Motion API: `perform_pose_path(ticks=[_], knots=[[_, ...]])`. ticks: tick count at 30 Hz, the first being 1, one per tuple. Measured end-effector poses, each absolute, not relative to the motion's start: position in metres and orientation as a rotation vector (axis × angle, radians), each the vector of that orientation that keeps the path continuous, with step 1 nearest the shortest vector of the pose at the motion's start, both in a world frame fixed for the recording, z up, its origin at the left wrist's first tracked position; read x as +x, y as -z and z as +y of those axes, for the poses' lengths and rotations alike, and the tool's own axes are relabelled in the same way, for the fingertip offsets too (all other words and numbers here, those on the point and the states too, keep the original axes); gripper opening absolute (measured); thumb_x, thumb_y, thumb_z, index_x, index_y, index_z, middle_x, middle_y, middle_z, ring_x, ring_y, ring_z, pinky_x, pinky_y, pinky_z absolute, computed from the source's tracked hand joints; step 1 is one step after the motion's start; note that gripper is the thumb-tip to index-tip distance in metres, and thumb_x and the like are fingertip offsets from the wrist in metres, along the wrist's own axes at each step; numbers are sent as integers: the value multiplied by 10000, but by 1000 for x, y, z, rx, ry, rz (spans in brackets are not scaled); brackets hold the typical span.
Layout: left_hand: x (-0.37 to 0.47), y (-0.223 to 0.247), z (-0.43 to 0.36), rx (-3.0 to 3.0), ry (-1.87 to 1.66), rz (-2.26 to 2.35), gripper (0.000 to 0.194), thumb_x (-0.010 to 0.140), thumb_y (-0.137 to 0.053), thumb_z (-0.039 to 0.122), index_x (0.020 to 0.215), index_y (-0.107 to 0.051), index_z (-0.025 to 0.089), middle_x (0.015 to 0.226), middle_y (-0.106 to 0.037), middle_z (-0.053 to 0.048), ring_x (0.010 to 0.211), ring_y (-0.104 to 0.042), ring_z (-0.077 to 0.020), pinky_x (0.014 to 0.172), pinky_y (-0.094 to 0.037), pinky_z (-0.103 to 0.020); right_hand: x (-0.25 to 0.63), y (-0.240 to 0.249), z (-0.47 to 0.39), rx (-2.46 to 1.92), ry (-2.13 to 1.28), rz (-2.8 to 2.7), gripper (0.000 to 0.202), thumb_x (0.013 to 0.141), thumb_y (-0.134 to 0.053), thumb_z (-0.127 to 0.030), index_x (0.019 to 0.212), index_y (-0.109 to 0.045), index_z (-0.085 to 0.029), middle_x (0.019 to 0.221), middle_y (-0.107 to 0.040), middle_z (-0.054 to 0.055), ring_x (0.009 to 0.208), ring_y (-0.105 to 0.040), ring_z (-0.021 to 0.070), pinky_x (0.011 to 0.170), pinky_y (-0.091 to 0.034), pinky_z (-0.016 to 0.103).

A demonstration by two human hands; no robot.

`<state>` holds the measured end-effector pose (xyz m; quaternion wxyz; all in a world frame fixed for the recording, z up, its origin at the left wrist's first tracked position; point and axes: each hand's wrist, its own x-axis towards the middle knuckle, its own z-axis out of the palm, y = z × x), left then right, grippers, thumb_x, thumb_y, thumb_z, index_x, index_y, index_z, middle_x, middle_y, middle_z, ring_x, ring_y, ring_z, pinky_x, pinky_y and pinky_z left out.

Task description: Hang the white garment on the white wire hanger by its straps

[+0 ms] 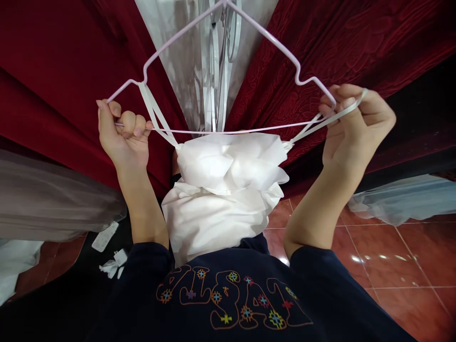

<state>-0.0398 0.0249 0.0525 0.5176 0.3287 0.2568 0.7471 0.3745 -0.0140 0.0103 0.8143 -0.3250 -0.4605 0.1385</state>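
Deep red drapery (64,42) at my ten o'clock, patterned red cloth (392,42) at my two, pale hanging fabric (181,66) at twelve, sheer greyish cloth (53,199) near nine, glossy red floor tiles (392,256) at my four, catching small glints of light

1. Clothes hanger (278,41): pale lilac, solid
2. Ruffled garment (221,213): white, unpatterned
3. Garment straps (320,125): white, unpatterned
4. Left hanging fabric (71,47): deep red, plain
5. Right hanging fabric (377,52): deep red, tone-on-tone curving pattern
6. T-shirt (199,313): navy blue; orange-brown outlined lettering; geometric motifs in yellow, blue, red, orange and purple
7. Floor tiles (381,251): reddish brown, light grid of grout lines
8. Sheer fabric at far right (409,199): pale blue-white
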Motion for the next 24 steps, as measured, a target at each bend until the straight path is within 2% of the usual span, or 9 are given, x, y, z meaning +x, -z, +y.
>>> perform_pose_path(ticks=[2,4,10,14,17,19,21,22,24], knots=[[-39,-51,25,791,-1792,611,566,1298,-277,368,803,-502,212,540,-155,76,474,-287,-116,633,-447,-314,367,-27,-13,-750,-354,-1091,469,648,-1045,-592,949,-908,-259,925,-859,60,803,-821,182,751,-676,323],[-38,-51,24,795,-1792,598,574,1298,-272,366,801,-512,208,545,-166,73,475,-304,-114,639,-458,-317,354,-48,-12,-827,-364,-1210,502,641,-1035,-644,939,-901,-263,883,-850,68,765,-799,181,717,-658,337],[-39,-51,22,770,-1787,609,587,1292,-232,361,786,-492,216,544,-168,70,461,-321,-129,622,-487,-317,324,-86,-6,-899,-300,-1501,458,660,-1054,-549,870,-792,-237,852,-749,12,760,-637,98,671,-461,287],[-38,-46,23,736,-1768,621,546,1291,-261,364,807,-468,222,542,-176,76,464,-317,-135,612,-483,-305,305,-77,-15,-706,90,-1264,422,796,-928,-648,845,-770,-260,838,-618,-13,778,-557,90,720,-438,322],[-36,-42,22,770,-1775,611,543,1285,-273,487,843,-455,228,549,-164,83,479,-300,-130,632,-481,-299,284,-66,-39,-625,255,-1121,351,923,-816,-636,827,-795,-300,830,-605,21,826,-589,147,759,-488,383],[-36,-40,21,828,-1771,596,574,1259,-240,591,868,-458,231,567,-159,78,497,-303,-126,662,-482,-296,271,-58,-56,-753,65,-1289,200,1014,-738,-491,1000,-844,-322,944,-712,41,859,-635,183,759,-500,416],[-36,-38,19,876,-1758,583,584,1240,-234,634,887,-469,232,585,-166,72,518,-313,-125,698,-492,-297,263,-48,-68,-933,-279,-1559,247,1052,-690,-419,1255,-809,-341,1178,-779,37,786,-630,155,700,-500,404],[-37,-37,18,896,-1749,574,572,1239,-261,635,895,-476,231,588,-178,71,529,-320,-126,717,-501,-301,261,-43,-70,-1001,-426,-1667,297,1057,-687,-436,1325,-778,-346,1256,-775,37,747,-615,135,662,-499,383],[-37,-32,17,931,-1720,560,538,1228,-377,644,909,-502,229,589,-238,68,564,-379,-132,772,-529,-321,260,-31,-68,-1061,-549,-1750,342,1059,-676,-527,1326,-769,-335,1266,-765,43,746,-616,123,616,-507,343]])
